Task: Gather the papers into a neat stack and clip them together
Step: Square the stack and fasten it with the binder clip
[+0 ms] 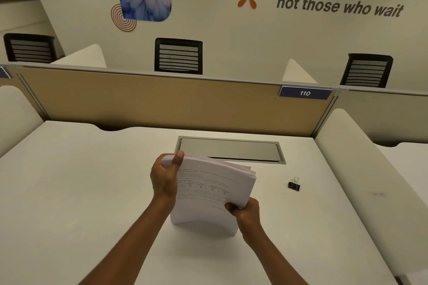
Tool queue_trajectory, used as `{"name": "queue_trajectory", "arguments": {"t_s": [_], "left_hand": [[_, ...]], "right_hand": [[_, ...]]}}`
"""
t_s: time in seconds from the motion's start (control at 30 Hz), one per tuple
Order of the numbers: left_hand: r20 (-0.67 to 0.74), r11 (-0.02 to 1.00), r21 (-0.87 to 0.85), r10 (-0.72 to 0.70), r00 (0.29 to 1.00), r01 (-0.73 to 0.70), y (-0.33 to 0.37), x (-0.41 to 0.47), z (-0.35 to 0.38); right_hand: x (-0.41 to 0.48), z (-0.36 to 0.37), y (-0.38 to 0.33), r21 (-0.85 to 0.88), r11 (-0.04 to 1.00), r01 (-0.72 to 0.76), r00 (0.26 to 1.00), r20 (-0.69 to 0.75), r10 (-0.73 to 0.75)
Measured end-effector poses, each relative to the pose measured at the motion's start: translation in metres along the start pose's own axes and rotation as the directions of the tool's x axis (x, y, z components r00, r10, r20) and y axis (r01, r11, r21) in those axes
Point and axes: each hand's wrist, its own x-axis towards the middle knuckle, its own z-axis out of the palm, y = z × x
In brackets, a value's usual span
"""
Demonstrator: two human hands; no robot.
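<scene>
White desk (69, 192) carries one stack of papers (208, 192), stood on its lower edge between two hands, long axis running from that near edge up and away, the sheets bowed toward the camera and printed with text and a small table too fine to read. The right hand (245, 213) pinches the stack's right side low down; the left hand (165, 176) grips the upper left corner, thumb over the front sheet. One black binder clip (294, 184) lies on the desk, well right of the right hand. Beyond the hands is one metal cable hatch (231, 149), then a tan partition (150, 99) with a blue tag (304, 93) reading "110". Three black chairs stand behind; the wall reads "The future belongs", "not those who wait".
</scene>
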Motion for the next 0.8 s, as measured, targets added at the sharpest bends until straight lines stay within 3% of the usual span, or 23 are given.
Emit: {"name": "queue_trajectory", "arguments": {"t_s": [0.4, 0.57, 0.7, 0.8], "left_hand": [[-0.004, 0.994, 0.082, -0.076, 0.997, 0.076, 0.006, 0.002, 0.002], [0.001, 0.993, 0.101, -0.062, 0.998, 0.062, 0.004, 0.003, 0.001], [0.006, 0.994, 0.096, -0.061, 0.998, 0.061, 0.002, 0.003, 0.001], [0.013, 0.993, 0.103, -0.055, 0.998, 0.053, 0.001, 0.003, -0.001]], "right_hand": [[-0.007, -0.001, -0.001, 0.008, 0.999, 0.047, 0.999, 0.011, -0.047], [-0.011, -0.001, -0.034, 0.133, 0.962, 0.24, 0.97, 0.005, -0.243], [-0.009, 0.007, -0.067, 0.083, 0.927, 0.367, 0.929, -0.089, -0.36], [-0.004, 0.015, -0.084, -0.004, 0.94, 0.341, 0.915, -0.228, -0.333]]}}
